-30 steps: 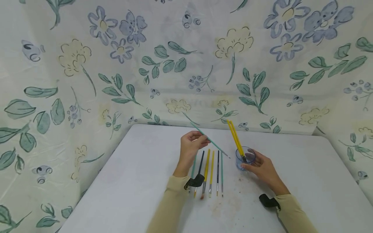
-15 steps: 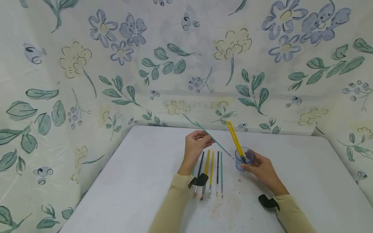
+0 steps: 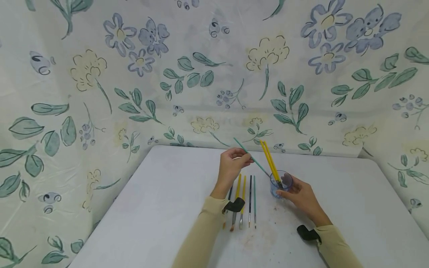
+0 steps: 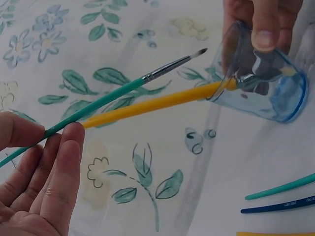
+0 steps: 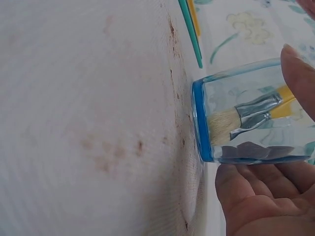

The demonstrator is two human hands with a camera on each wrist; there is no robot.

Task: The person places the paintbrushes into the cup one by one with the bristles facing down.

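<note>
The left hand [image 3: 231,164] pinches a teal brush [image 4: 110,98], its tip just beside the glass [image 3: 275,191] at right. The right hand [image 3: 301,193] grips the glass between thumb and fingers (two yellow brushes [image 3: 272,163] lean inside, bristles down). Nearer left, other brushes [image 3: 250,195] lie on the table [image 3: 151,208].

The cup [image 5: 268,135] looks smooth, glossy and clear. The green brush [image 4: 108,99] has a shiny metal ferrule [image 4: 166,68]; the sleeves [image 3: 202,229] are matt cloth.
</note>
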